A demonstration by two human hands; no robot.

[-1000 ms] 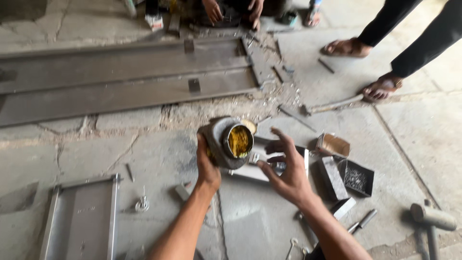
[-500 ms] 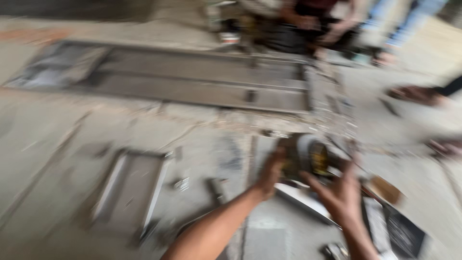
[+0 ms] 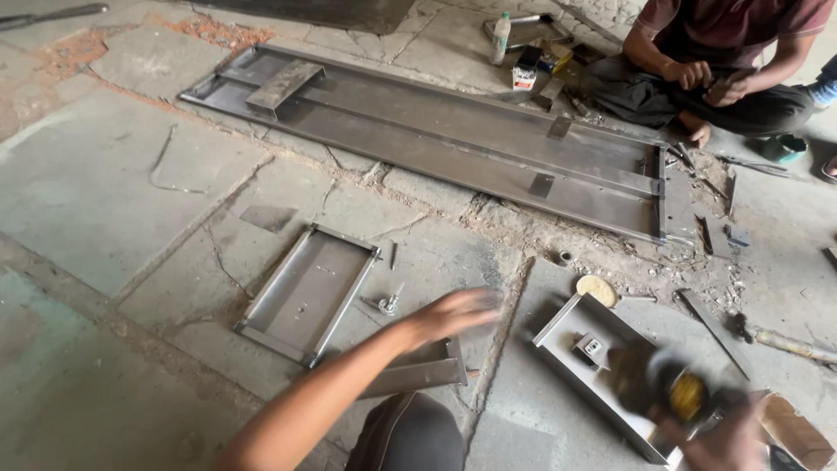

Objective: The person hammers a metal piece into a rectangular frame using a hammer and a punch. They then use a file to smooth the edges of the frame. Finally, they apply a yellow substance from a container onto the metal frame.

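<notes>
A: What sits left of the channel (image 3: 602,358) on the floor?

B: A small tray (image 3: 307,292), then a bolt (image 3: 388,303). The left hand (image 3: 453,312) hovers open just right of the bolt, blurred.

A: And right of the channel?

B: The right hand (image 3: 728,440) is clamped on a can (image 3: 663,388) with yellow inside, over the channel's near end. I'd keep it level.

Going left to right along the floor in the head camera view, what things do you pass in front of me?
Small metal tray → bolt → left hand → round yellow lid → open tin of yellow paste held in the right hand → cardboard box.
</notes>
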